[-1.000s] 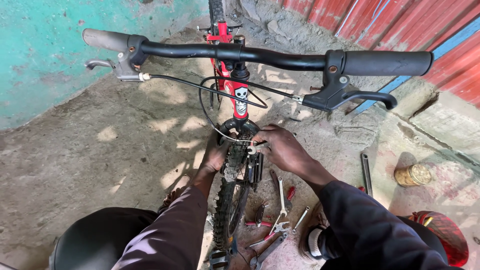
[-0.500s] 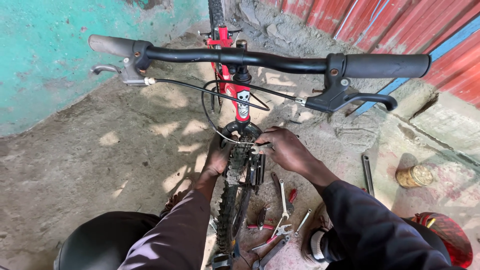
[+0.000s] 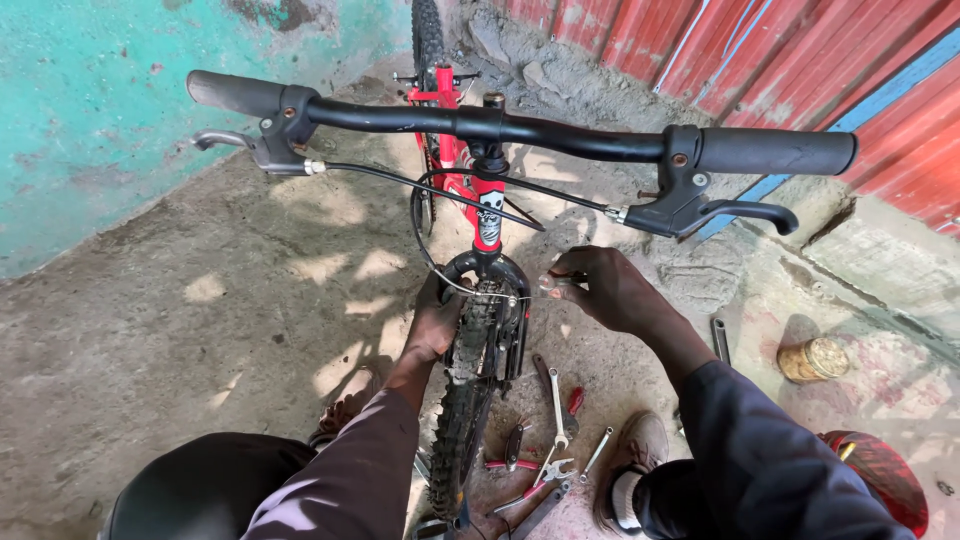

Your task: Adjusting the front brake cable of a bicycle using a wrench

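The left hand (image 3: 436, 325) is wrapped around the left side of the front brake (image 3: 492, 300) above the knobby front tyre (image 3: 462, 400), while the right hand (image 3: 605, 288) pinches the end of the thin brake cable (image 3: 535, 297) between fingertips just right of the fork. The red bicycle frame (image 3: 487, 205) stands upright on the concrete floor (image 3: 200, 300), under black handlebars (image 3: 500, 128), with wrenches and pliers (image 3: 550, 440) scattered beside the tyre.

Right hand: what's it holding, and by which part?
The right hand pinches the free end of the thin brake cable beside the front brake, between fingertips.
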